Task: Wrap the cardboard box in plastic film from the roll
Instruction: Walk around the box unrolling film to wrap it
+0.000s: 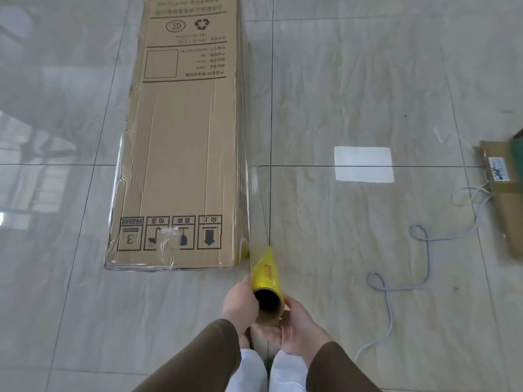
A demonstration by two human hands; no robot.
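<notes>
A long cardboard box [181, 142] lies flat on the tiled floor, stretching away from me, with clear film wrinkled over its near end and left edge. I hold the film roll [266, 281], yellow with a brown cardboard core, end-on near the box's near right corner. My left hand [239, 304] grips the roll's left side and my right hand [297, 326] cups it from below right. A sheet of film [256, 193] runs from the roll up along the box's right edge.
A grey cable [424, 250] loops across the tiles to my right. Another cardboard box [506, 193] with a white label lies at the right edge. My two white shoes [266, 372] show at the bottom. A bright light patch reflects on the glossy floor.
</notes>
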